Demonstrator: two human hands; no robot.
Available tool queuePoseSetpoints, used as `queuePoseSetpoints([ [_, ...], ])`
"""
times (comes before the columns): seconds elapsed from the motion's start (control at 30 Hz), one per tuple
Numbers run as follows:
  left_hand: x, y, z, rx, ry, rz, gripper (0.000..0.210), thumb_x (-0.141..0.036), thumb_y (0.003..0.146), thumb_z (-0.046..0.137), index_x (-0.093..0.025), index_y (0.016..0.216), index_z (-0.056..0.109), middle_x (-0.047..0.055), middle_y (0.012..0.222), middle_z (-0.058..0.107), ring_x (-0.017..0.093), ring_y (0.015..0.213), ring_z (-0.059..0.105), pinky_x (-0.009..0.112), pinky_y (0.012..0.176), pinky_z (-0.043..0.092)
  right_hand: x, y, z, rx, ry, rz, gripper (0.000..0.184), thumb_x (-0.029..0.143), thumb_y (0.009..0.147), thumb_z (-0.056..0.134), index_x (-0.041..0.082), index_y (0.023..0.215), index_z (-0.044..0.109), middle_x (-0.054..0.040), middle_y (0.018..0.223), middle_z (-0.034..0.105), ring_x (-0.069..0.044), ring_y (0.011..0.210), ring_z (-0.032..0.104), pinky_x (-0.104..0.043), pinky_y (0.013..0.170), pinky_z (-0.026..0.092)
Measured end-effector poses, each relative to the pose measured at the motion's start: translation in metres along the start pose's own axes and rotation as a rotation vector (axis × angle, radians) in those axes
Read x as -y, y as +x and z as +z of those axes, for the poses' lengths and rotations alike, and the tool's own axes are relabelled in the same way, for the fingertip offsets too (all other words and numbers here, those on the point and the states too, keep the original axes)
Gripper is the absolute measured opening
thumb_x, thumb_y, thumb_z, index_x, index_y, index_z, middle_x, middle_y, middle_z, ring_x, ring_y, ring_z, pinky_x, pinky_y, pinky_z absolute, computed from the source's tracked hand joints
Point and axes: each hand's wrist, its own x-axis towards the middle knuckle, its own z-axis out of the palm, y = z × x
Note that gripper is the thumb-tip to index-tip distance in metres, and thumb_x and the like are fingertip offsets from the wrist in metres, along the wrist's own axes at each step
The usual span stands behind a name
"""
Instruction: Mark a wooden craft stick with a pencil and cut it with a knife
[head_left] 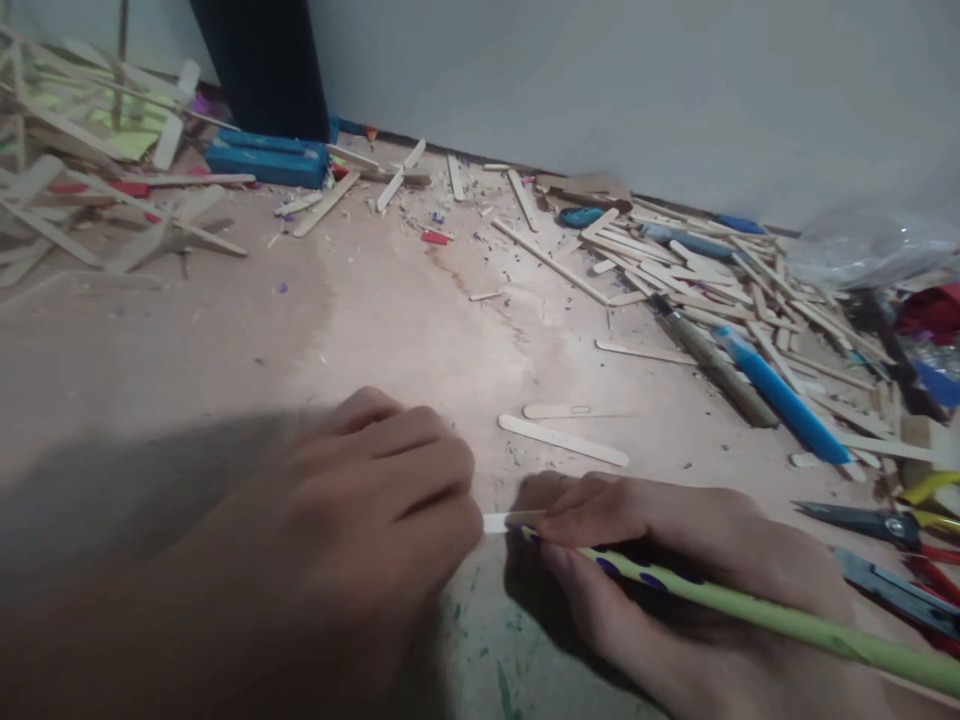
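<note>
My right hand is closed around a light green pencil with dark spots. The pencil's tip rests at a pale wooden craft stick, part of which shows between my two hands. My left hand lies curled over the left end of that stick; its fingertips are hidden beneath the knuckles. Just beyond my hands lie two more craft sticks, a plain one and one with a small rectangle drawn on it.
A heap of craft sticks fills the back right, with a wooden-handled tool and a blue tube before it. Scissors and pliers lie at right. Stick structures and a blue block stand back left.
</note>
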Motion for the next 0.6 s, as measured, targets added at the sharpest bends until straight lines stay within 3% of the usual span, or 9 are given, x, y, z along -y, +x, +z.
queuePoseSetpoints([
  [0.17,0.0002,-0.0001,0.0032,-0.037,-0.025,0.014,0.02,-0.008,0.1,0.058,-0.019,0.092,0.072,0.003,0.093,0.074,0.022,0.087,0.062,0.044,0.079,0.043,-0.0014,-0.0029,0.0021,-0.031,-0.053,-0.013,0.017,0.014,0.098,0.066,0.025,0.088,0.075,0.0012,0.086,0.084,-0.014,0.069,0.08,-0.019,0.064,0.067],
  [0.4,-0.0015,0.004,0.0032,-0.048,-0.02,-0.005,0.022,-0.005,0.101,0.056,-0.019,0.094,0.071,0.003,0.094,0.074,0.022,0.088,0.063,0.044,0.08,0.042,-0.0057,-0.0025,0.0073,-0.101,-0.018,-0.034,0.016,0.012,0.096,0.067,0.026,0.09,0.072,0.0043,0.092,0.086,-0.012,0.077,0.082,-0.015,0.064,0.065],
  [0.6,-0.0001,0.0002,0.002,-0.029,-0.024,0.002,0.022,-0.005,0.1,0.056,-0.019,0.092,0.071,0.002,0.092,0.073,0.022,0.088,0.062,0.043,0.08,0.041,-0.0016,0.0001,0.0046,-0.025,-0.051,0.021,0.016,0.011,0.095,0.069,0.025,0.088,0.072,0.0068,0.079,0.08,-0.008,0.064,0.075,-0.013,0.063,0.064],
])
